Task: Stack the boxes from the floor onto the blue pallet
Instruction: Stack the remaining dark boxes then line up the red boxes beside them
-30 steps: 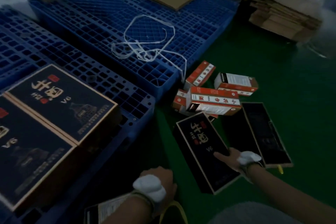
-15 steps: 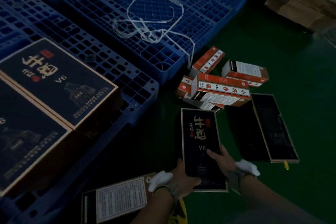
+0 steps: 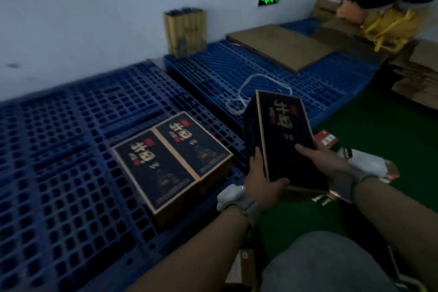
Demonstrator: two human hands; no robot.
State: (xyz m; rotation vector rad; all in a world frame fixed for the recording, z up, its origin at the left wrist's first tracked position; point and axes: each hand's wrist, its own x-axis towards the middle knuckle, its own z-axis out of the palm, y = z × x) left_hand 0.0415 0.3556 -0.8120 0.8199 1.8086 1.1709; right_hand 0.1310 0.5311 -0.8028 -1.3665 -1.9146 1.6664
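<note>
A dark box with gold lettering is up in the air, gripped at its near end by both hands. My left hand clasps its left side and bottom corner. My right hand presses its right side. The box hangs above the green floor, just right of the blue pallet. Two matching dark boxes lie side by side, touching, near the pallet's front edge, left of the held box.
A second blue pallet lies beyond, with a white strap loop and a cardboard sheet on it. Red and white boxes lie on the floor behind my right hand. Flattened cartons are piled at right. The wall is close behind.
Both hands have lifted the dark box off the floor and carried it up and left toward the pallet. The view has swung upward to show the wall.
</note>
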